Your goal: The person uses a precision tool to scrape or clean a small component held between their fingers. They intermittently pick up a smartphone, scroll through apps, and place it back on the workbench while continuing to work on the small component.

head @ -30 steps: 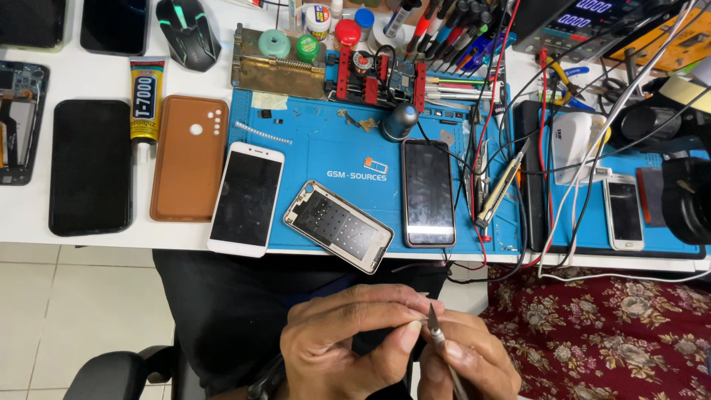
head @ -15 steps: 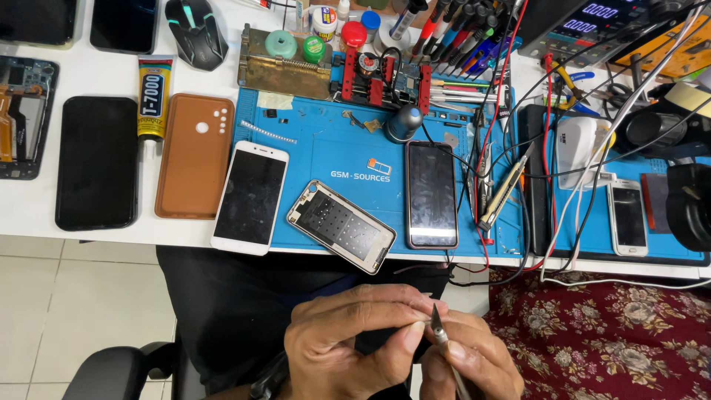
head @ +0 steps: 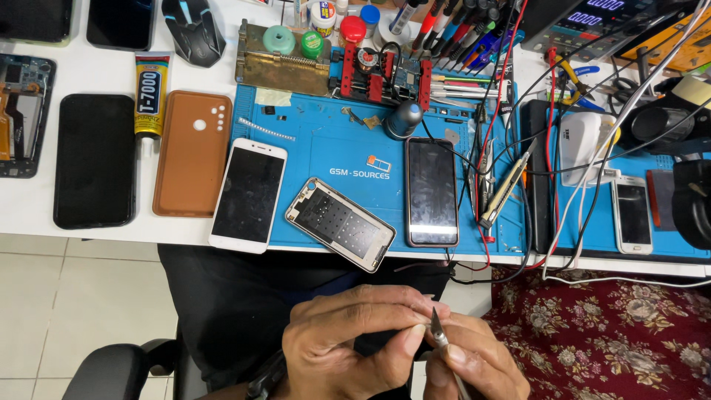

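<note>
- I am holding both hands close together over my lap, below the edge of the white table [head: 104,244], not over the blue mat [head: 326,155].
- My right hand [head: 474,363] is gripping thin metal tweezers [head: 440,337]; the fingers are closed around the shaft and the tips are pointing up toward the left hand.
- My left hand [head: 355,341] is pinching something very small between thumb and forefinger, just at the tweezer tips. I cannot tell what the piece is, because the fingers are hiding it.
- To do this step well, I am thinking the two hands should be touching each other for support, as they are doing now, so the tips are not shaking.
- I am judging that working over the lap is risky: a small part slipping here is falling onto dark trousers or the floor. Moving above the mat is looking safer.
- The opened phone with the bare frame [head: 341,224] is lying tilted at the front edge of the mat, just above my hands, between the white phone [head: 248,194] and the black phone [head: 431,190].
- I am keeping the squeeze light, because too much pressure could flick the piece away.
</note>
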